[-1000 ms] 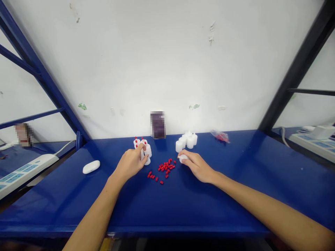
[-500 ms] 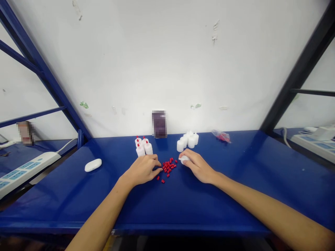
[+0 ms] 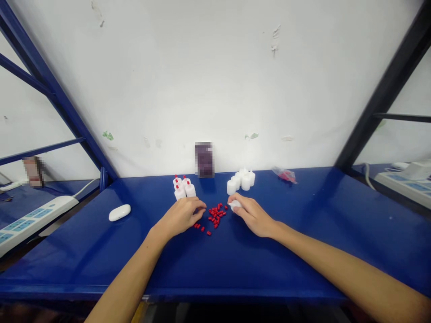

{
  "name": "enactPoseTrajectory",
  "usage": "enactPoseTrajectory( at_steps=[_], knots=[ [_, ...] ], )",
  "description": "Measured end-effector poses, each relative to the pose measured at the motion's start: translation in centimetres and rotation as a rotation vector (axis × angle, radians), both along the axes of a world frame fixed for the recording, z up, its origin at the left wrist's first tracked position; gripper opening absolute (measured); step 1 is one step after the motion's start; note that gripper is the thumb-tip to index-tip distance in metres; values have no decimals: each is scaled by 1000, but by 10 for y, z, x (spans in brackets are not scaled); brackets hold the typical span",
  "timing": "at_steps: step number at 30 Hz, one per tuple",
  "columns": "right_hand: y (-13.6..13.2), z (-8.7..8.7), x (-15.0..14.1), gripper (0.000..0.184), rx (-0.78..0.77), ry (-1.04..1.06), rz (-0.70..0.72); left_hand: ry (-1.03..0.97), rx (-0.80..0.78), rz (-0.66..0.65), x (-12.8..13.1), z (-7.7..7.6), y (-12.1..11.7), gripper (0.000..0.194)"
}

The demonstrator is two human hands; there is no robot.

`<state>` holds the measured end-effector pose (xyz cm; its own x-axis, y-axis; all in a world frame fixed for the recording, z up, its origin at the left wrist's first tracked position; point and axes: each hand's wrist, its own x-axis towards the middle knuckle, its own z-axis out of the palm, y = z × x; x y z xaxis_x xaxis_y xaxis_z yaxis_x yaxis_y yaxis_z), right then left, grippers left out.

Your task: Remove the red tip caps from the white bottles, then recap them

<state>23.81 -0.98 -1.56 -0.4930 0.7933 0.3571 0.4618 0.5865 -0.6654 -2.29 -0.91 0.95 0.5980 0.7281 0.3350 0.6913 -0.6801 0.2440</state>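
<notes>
A loose pile of small red caps [image 3: 217,213] lies on the blue table between my hands. My left hand [image 3: 183,216] is at the pile's left side, thumb and forefinger drawn together; whatever may be between their tips is hidden. A few red caps lie just below its thumb. My right hand [image 3: 252,213] is closed around a small white bottle [image 3: 235,205], tilted so its narrow tip points left towards the pile. Behind my left hand stand several white bottles with red caps [image 3: 190,189]. Beyond my right hand is a group of white bottles [image 3: 246,181] without red caps.
A white oval case [image 3: 120,212] lies to the left on the blue table [image 3: 269,269]. A clear bag with red pieces [image 3: 285,175] is at the back right. A blurred dark rectangular object [image 3: 204,160] leans on the wall. Power strips flank the table.
My left hand has drawn slightly left from the pile, its thumb and forefinger closer together, uncovering red caps below. My right hand has shifted slightly left with the bottle.
</notes>
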Motion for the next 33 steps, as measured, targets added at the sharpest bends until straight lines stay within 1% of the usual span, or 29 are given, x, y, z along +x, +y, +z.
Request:
enactPoseTrajectory(
  at_steps=[2, 4, 6, 9, 11, 13, 16, 20, 24, 26, 29, 31, 33],
  knots=[
    [-2, 1, -3, 19, -5, 33, 8, -201, 65, -30, 9, 1, -3, 17],
    [-4, 2, -6, 21, -38, 97, 45, -429, 116, -45, 24, 1, -5, 15],
    [-7, 3, -10, 21, -113, 190, 101, -610, 106, -25, 42, 1, -5, 13],
    [-9, 4, -14, 18, -234, 356, 166, -802, -24, 4, 70, 1, -3, 13],
    [-8, 3, -15, 17, -285, 451, 170, -907, -130, 7, 84, 0, -1, 16],
    [-6, 3, -15, 16, -326, 514, 153, -977, -203, 1, 95, -2, 0, 18],
    [-4, 3, -13, 17, -379, 561, 151, -1037, -235, 4, 103, -6, -1, 18],
    [-4, 3, -12, 26, -420, 591, 179, -1073, -234, 10, 102, -9, -3, 19],
    [-5, 5, -13, 46, -421, 593, 136, -1001, -177, -25, 99, -11, -5, 15],
    [-5, 6, -13, 51, -419, 581, 111, -943, -150, -32, 98, -12, -7, 15],
    [-3, 8, -12, 52, -420, 569, 93, -859, -74, -38, 97, -15, -9, 13],
    [-1, 8, -11, 49, -422, 565, 88, -828, -32, -59, 95, -17, -11, 18],
    [-1, 6, -10, 46, -416, 561, 93, -814, -21, -84, 94, -18, -12, 25]
  ],
)
